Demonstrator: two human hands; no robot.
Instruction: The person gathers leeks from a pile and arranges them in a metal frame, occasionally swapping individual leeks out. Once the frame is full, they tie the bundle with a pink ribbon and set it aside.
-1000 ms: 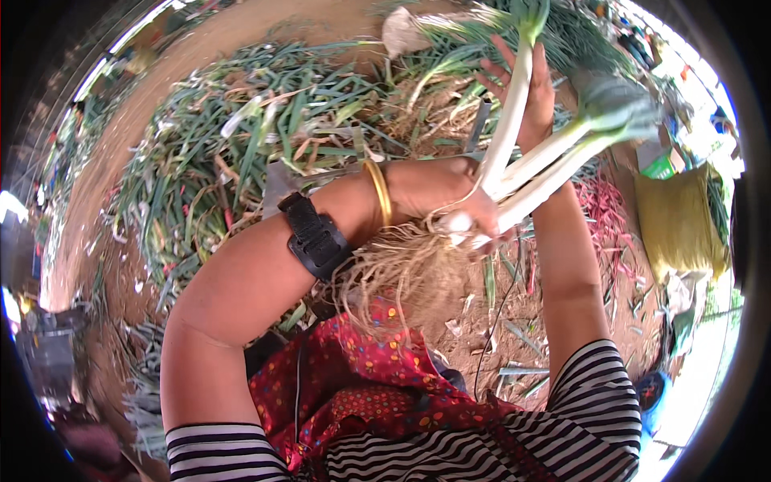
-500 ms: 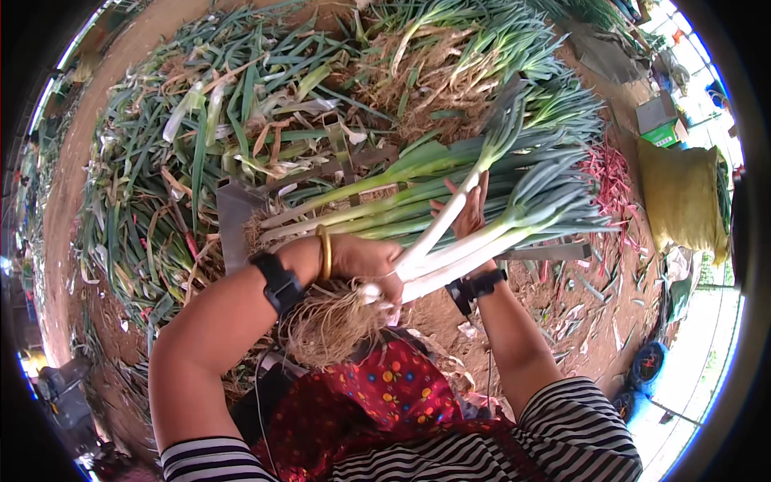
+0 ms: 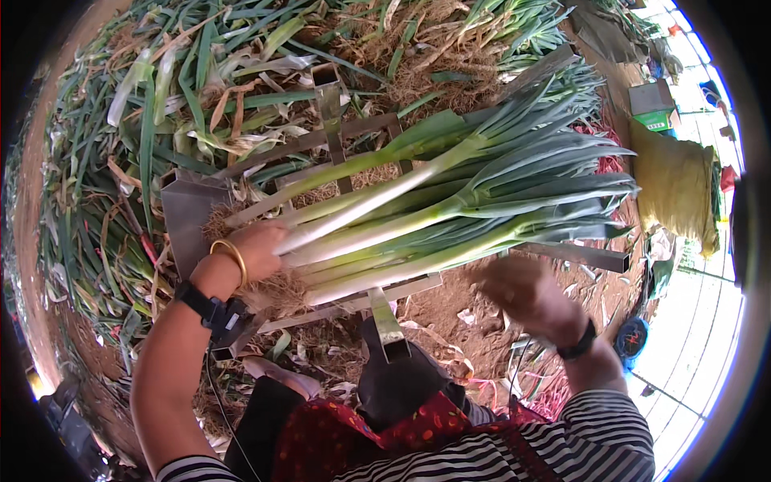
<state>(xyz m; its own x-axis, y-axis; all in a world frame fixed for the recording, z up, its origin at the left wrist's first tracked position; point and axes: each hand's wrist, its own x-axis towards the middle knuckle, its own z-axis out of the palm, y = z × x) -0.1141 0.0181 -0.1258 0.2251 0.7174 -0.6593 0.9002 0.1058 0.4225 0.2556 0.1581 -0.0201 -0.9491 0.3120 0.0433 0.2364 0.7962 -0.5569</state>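
Large green onions (image 3: 401, 221) lie across a metal rack (image 3: 191, 217), white stems to the left and green leaves to the right. My left hand (image 3: 259, 247) is closed round the white lower stems of some of them, close to the rack's upright end plate. Pale, tangled roots (image 3: 281, 293) poke out below that hand. My right hand (image 3: 522, 296) is off the onions, over the ground just below their leaves. Motion smears its fingers, so their pose cannot be made out.
Loose leaves and trimmings (image 3: 161, 104) heap up on the left. More rooted onions (image 3: 450, 56) lie beyond the rack. To the right are a yellow sack (image 3: 675, 189), a box (image 3: 652, 104) and red strips (image 3: 606, 153). One rack leg (image 3: 388, 325) juts toward me.
The onions held up in my hands have come down onto the rack. My left hand moved left with their root ends; my right hand let go of the stems and drew back toward the lower right.
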